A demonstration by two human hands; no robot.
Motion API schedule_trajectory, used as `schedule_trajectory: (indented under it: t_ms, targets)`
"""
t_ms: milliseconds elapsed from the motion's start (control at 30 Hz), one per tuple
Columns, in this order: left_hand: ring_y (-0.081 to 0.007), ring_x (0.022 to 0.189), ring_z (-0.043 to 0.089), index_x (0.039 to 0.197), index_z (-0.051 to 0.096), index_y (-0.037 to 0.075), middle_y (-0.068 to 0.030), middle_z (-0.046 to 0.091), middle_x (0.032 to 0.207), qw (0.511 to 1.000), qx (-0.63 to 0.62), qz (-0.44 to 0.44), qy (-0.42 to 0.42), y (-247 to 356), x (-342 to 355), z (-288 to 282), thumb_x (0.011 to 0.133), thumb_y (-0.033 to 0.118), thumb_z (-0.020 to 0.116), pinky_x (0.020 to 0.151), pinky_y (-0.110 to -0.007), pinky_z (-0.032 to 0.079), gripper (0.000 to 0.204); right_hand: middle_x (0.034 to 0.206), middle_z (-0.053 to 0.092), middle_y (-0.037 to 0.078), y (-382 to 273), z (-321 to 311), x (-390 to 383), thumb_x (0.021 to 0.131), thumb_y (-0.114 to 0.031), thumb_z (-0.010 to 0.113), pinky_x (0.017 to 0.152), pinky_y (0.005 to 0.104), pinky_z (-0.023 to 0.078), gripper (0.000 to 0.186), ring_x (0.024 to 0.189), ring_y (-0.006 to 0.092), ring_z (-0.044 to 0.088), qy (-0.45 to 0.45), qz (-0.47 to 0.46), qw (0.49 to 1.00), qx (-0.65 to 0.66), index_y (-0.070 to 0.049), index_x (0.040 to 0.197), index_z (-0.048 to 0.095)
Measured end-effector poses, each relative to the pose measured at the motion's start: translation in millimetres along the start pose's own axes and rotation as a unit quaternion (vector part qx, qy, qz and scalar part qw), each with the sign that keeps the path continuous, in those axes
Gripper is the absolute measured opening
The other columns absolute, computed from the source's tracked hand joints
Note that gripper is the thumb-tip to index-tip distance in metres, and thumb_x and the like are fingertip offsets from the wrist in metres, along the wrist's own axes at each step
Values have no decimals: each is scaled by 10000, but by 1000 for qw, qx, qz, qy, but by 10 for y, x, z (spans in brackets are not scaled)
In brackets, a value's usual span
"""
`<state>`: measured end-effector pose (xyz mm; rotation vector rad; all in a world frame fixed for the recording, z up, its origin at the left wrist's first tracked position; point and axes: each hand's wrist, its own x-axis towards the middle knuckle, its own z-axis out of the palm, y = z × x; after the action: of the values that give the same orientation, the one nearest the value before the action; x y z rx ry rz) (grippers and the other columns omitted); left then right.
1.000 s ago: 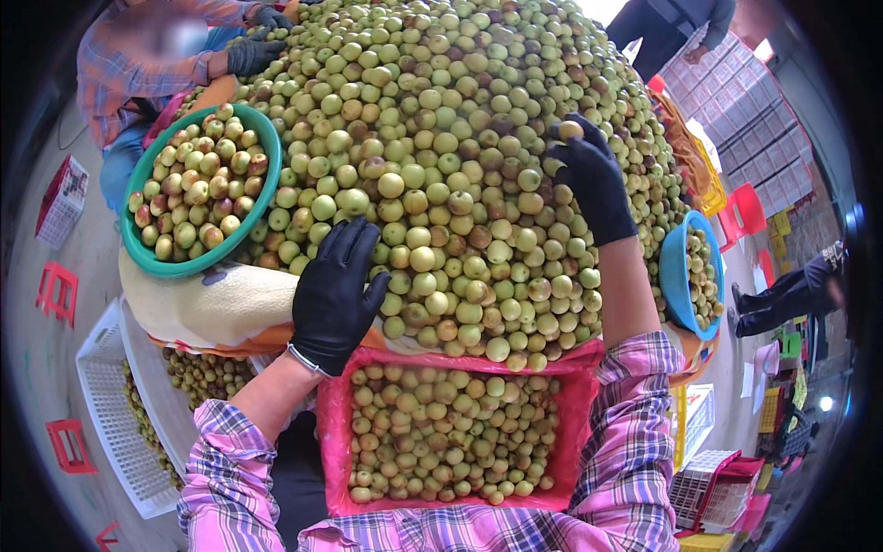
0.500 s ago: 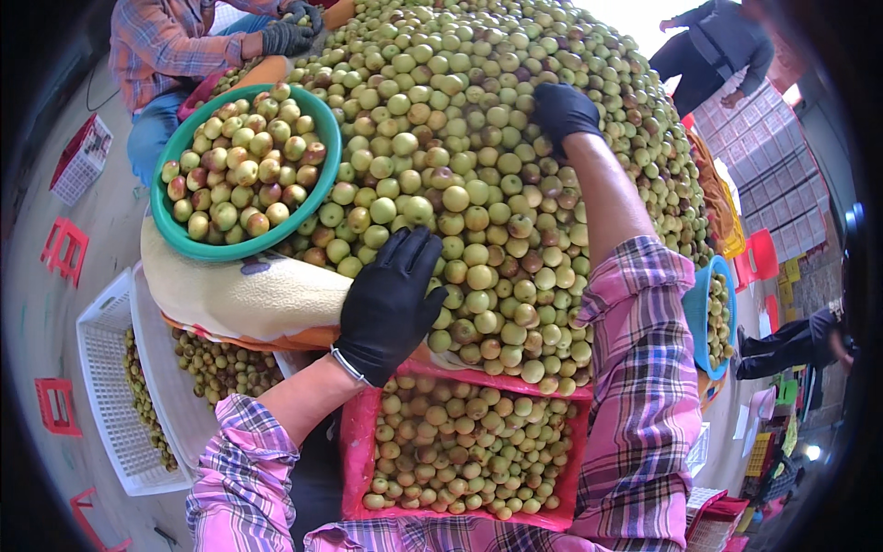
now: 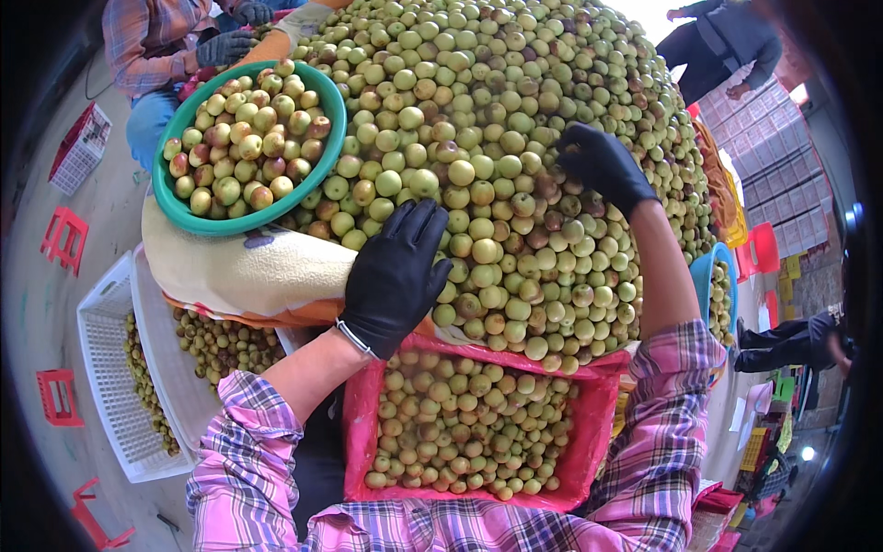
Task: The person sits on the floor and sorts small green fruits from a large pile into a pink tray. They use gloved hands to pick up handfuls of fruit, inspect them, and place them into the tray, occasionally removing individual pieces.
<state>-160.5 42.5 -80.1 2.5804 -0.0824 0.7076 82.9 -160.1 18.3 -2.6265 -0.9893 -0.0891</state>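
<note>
A large heap of small round green-and-russet fruit (image 3: 497,248) fills the surface before me. My left hand (image 3: 392,276), in a black glove, rests open at the heap's near-left edge, fingers stretched toward the fruit. My gloved right hand (image 3: 602,166) is over the right part of the heap, fingers bent down among the fruit; whether it holds one is unclear. A pink-lined crate (image 3: 596,432) of smaller-looking fruit sits below the heap against me. A green basin (image 3: 170,212) full of redder fruit stands left of my left hand, on a cream padded cloth (image 3: 230,276).
A co-worker (image 3: 138,55) with gray gloves sits upper left; others (image 3: 717,41) stand upper right and far right. White crates (image 3: 101,368), red stools (image 3: 60,396), a blue basin (image 3: 704,294) and stacked cartons (image 3: 773,175) surround the heap.
My right hand moved up to the heap's far part, then back down and rightward. My left hand shifted right and up along the near edge; the view also shifted.
</note>
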Motion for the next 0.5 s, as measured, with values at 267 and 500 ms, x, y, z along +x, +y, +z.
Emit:
schedule_trajectory:
  t_ms: [267, 500]
  targets:
    - [-361, 1243, 489, 1320, 501, 54, -172, 506, 1344, 1000, -4, -2, 13, -32, -20, 33, 810, 197, 681, 989, -443, 444, 559, 651, 541, 1, -206, -98, -37, 919, -317, 618, 485, 251, 419, 284, 520, 70, 487, -2, 112, 968, 224, -40, 859, 635]
    - [-355, 1263, 473, 1320, 490, 56, -162, 490, 1362, 1000, -4, 2, 18, -26, -41, 54, 804, 194, 691, 1006, -440, 433, 571, 921, 693, 96, -1040, 763, 929, 846, -213, 607, 760, 399, 527, 231, 862, 313, 673, 180, -137, 974, 8, -219, 1060, 694]
